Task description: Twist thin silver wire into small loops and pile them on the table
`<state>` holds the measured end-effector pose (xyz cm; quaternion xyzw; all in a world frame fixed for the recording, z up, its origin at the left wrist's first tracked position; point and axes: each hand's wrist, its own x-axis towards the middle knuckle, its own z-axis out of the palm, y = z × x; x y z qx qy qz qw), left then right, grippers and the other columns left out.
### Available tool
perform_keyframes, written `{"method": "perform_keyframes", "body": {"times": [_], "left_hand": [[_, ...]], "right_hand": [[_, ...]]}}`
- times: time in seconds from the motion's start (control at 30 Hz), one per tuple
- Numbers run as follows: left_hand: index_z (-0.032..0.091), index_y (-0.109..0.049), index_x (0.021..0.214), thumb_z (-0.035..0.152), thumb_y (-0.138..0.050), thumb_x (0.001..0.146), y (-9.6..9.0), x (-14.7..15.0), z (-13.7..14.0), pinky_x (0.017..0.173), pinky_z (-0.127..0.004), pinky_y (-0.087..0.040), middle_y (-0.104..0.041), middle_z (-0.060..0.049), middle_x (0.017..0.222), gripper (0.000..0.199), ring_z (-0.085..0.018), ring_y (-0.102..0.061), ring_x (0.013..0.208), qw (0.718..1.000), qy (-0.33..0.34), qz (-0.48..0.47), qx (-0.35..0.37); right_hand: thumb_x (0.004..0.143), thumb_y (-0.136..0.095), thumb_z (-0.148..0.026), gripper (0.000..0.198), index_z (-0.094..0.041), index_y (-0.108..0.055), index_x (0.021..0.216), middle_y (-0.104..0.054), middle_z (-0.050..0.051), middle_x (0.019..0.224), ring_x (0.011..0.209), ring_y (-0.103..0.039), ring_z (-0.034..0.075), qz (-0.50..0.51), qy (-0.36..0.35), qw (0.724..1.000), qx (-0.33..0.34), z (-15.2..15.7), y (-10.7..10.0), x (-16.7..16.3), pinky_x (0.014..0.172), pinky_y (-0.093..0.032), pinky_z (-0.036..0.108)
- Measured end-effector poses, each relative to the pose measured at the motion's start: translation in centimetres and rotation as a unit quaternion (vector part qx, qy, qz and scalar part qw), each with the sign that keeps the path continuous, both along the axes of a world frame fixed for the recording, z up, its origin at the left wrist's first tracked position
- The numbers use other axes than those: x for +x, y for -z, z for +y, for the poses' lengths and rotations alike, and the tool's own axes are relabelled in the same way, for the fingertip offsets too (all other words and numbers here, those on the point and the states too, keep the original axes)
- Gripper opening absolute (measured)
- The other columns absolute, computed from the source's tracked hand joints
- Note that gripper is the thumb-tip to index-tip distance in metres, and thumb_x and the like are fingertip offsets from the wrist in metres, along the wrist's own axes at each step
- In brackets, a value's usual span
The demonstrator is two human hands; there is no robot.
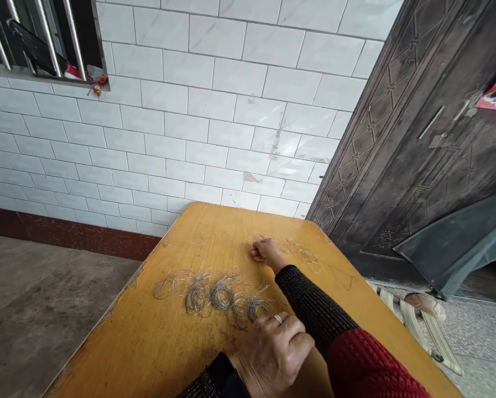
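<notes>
My right hand [267, 251] reaches across to the far part of the wooden table [148, 342], its fingers curled closed at the tabletop. Thin copper-coloured wire coils [306, 255] lie beside and behind it; whether the fingers hold a wire cannot be made out. Nearer to me, my left hand [275, 351], with a ring on one finger, rests low over the table with its fingers bent inward. Their tips are hidden, so anything in them is out of sight. Just beyond it sits a row of several silvery wire coils [222, 293] with loose ends sticking up.
A white tiled wall [214, 110] rises behind the table. On the right stands a dark metal door [430, 143] with a grey-green sheet [459, 243] at its foot. Striped straps [432, 331] are at the table's right side. A barred window [44, 38] is upper left.
</notes>
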<state>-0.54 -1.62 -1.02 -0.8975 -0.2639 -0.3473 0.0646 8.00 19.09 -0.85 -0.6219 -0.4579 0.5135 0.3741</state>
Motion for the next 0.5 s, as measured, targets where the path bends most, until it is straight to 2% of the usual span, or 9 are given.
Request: {"method": "perform_keyframes", "body": {"times": [0.2,0.3,0.4,0.47,0.5], "left_hand": [[0.017,-0.054,0.081,0.010,-0.044,0.078,-0.3,-0.2,0.1,0.053,-0.026,-0.036,-0.056,-0.003,0.079,0.013,-0.014,-0.052,0.065,1.000,-0.002,0.016,0.014],[0.017,-0.056,0.079,0.010,-0.043,0.079,-0.3,-0.2,0.2,0.053,-0.025,-0.036,-0.056,-0.003,0.075,0.015,-0.014,-0.052,0.064,1.000,0.003,0.011,-0.003],[0.019,-0.060,0.076,0.012,-0.042,0.080,-0.5,-0.3,0.2,0.054,-0.025,-0.036,-0.058,-0.004,0.073,0.020,-0.014,-0.052,0.061,0.997,0.031,-0.023,-0.064],[0.021,-0.063,0.076,0.015,-0.043,0.081,-0.9,-0.6,0.5,0.058,-0.025,-0.038,-0.059,-0.006,0.075,0.021,-0.014,-0.053,0.062,0.985,0.053,-0.096,-0.130],[0.022,-0.064,0.078,0.017,-0.045,0.081,-1.1,-0.9,0.8,0.062,-0.026,-0.039,-0.060,-0.007,0.078,0.020,-0.015,-0.054,0.065,0.971,0.048,-0.161,-0.167]], "right_hand": [[0.085,-0.049,-0.029,0.029,-0.014,-0.051,0.110,-0.055,0.008,0.107,0.089,-0.057,0.017,-0.026,-0.008,0.999,0.030,-1.8,-0.8,0.8,0.075,-0.048,0.037],[0.085,-0.048,-0.025,0.019,-0.009,-0.057,0.088,-0.061,0.005,0.081,0.063,-0.057,0.011,-0.035,-0.016,0.997,0.062,-3.5,-1.4,1.7,0.058,-0.048,0.025],[0.081,-0.050,-0.020,0.021,-0.012,-0.054,0.062,-0.058,0.001,0.055,0.040,-0.047,0.005,-0.035,-0.025,0.995,0.095,-5.9,-1.7,3.1,0.041,-0.039,0.018],[0.078,-0.052,-0.020,0.018,-0.014,-0.053,0.061,-0.057,-0.001,0.051,0.037,-0.044,0.005,-0.032,-0.032,0.993,0.109,-8.0,-1.7,4.2,0.037,-0.035,0.017],[0.076,-0.053,-0.021,0.016,-0.015,-0.053,0.061,-0.057,-0.001,0.050,0.036,-0.044,0.005,-0.033,-0.036,0.992,0.114,-9.1,-1.5,4.8,0.036,-0.034,0.017]]}}
